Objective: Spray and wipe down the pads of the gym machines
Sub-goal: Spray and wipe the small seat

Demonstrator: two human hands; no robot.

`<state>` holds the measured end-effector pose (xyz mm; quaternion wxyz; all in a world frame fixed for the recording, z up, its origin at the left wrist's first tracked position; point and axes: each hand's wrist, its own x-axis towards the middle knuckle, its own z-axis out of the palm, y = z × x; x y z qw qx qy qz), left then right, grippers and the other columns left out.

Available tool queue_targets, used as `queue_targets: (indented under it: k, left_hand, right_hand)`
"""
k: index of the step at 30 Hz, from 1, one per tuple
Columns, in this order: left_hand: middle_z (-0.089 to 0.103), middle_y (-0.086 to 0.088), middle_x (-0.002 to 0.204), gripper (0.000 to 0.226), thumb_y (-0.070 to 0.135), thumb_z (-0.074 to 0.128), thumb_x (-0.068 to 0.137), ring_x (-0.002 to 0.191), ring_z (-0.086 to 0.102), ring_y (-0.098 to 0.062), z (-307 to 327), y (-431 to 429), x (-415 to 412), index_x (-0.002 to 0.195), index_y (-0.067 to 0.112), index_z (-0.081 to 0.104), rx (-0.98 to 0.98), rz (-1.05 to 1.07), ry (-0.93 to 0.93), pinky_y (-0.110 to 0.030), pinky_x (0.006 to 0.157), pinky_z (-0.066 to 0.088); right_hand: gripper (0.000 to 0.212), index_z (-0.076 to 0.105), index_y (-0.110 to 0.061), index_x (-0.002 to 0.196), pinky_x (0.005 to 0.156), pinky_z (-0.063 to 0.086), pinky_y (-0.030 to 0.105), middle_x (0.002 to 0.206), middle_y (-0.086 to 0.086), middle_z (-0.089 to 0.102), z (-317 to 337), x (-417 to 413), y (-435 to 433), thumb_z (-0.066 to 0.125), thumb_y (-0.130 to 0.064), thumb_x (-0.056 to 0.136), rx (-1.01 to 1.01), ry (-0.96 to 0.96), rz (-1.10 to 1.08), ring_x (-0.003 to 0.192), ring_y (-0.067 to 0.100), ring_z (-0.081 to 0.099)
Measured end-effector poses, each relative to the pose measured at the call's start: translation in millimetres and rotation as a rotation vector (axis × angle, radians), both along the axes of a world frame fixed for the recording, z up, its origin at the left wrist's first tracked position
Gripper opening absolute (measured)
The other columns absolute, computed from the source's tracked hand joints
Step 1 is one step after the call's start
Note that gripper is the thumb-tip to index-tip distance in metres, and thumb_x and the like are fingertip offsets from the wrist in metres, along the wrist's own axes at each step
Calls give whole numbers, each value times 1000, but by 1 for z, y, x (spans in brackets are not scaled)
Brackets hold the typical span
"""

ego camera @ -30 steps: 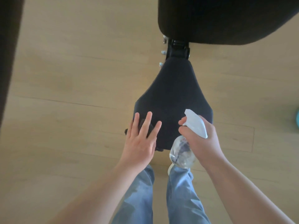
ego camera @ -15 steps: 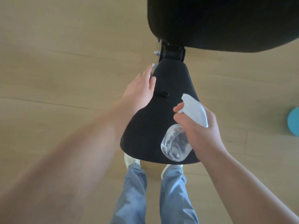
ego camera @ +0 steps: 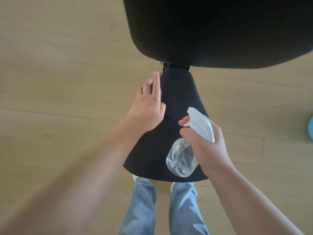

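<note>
Hanging over the seat pad [ego camera: 179,102] at its 5 o'clock corner, the spray bottle [ego camera: 183,160] is gripped by the right hand [ego camera: 208,146] with curled fingers [ego camera: 188,134], presumably parked clear, while the left hand [ego camera: 147,111] is laid straight-fingered along the 10 o'clock edge, seemingly wiping.

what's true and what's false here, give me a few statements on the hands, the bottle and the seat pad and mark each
1. The right hand grips the spray bottle. True.
2. The left hand lies at the wide near end of the seat pad. False: it lies with straight fingers along the pad's left edge, towards the narrow far end.
3. The spray bottle's body is opaque black. False: the body is clear and the spray head is white.
4. The floor is light wood planks. True.
5. A teal object shows at the right edge of the view. True.
</note>
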<state>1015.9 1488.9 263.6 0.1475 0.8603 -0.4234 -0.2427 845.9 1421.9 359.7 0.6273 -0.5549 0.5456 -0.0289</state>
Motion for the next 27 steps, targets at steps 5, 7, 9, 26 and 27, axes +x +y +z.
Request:
queue_targets:
  k: [5,7,9,26,27]
  left_hand:
    - [53,-16,116,29,25,31,107,106,55,-38,-12,-84,36,126,9,47,26,118,37,-42,78,42]
    - [55,-8,94,24,27,29,108,88,60,-33,-12,-106,37,97,15,47,67,128,-31,-37,63,38]
    - [58,-9,105,24,28,31,108,96,58,-31,-17,-112,27,102,17,51,37,167,-108,-38,66,37]
    - [43,-24,143,49,28,46,106,127,50,-40,-24,-104,-11,144,0,38,-111,177,-145,-47,106,43]
    - [44,-22,140,43,29,44,106,124,51,-38,-25,-115,-14,140,2,44,-81,266,-145,-48,104,44]
  right_hand:
    - [17,73,-21,91,58,48,11,93,-2,71,1,-10,-14,70,-5,86,-6,-41,-68,69,-1,59]
    - [16,73,-20,92,57,47,11,87,-3,69,2,-16,-22,69,-5,86,-18,-48,-87,67,0,58]
    - [17,73,-20,92,57,47,12,81,-9,66,2,-24,-32,69,-6,86,-33,-54,-122,65,2,56]
    - [17,71,-20,89,59,48,20,90,10,66,-7,-73,-52,70,-4,85,-21,-54,-194,68,10,55]
    - [15,71,-20,90,60,49,22,93,10,67,-8,-75,-53,71,-6,84,-30,-55,-204,69,10,57]
